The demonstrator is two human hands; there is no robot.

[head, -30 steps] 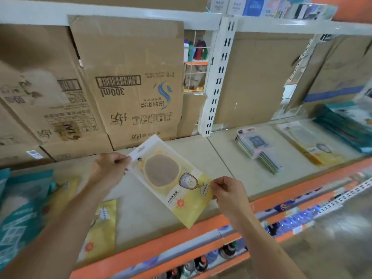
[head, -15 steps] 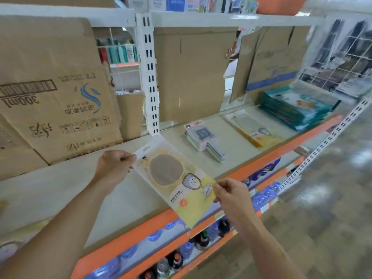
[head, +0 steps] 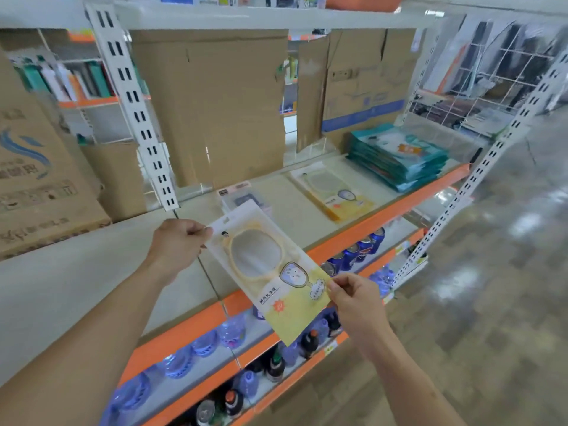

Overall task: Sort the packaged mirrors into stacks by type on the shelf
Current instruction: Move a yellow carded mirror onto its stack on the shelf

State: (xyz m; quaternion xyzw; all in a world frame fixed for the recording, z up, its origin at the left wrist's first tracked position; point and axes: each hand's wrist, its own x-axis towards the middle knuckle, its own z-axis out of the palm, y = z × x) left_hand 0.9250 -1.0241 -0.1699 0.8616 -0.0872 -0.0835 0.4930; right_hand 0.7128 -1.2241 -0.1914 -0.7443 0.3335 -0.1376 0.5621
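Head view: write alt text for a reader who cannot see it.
Both hands, left hand and right hand, hold a yellow packaged mirror above a shelf. Further right lie a matching yellow pack and a teal stack.

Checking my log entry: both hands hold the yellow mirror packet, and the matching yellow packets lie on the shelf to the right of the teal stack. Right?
Not quite. The head view shows the yellow packets on the shelf lying left of the teal stack, not right. Left hand and right hand do both hold the yellow mirror packet.
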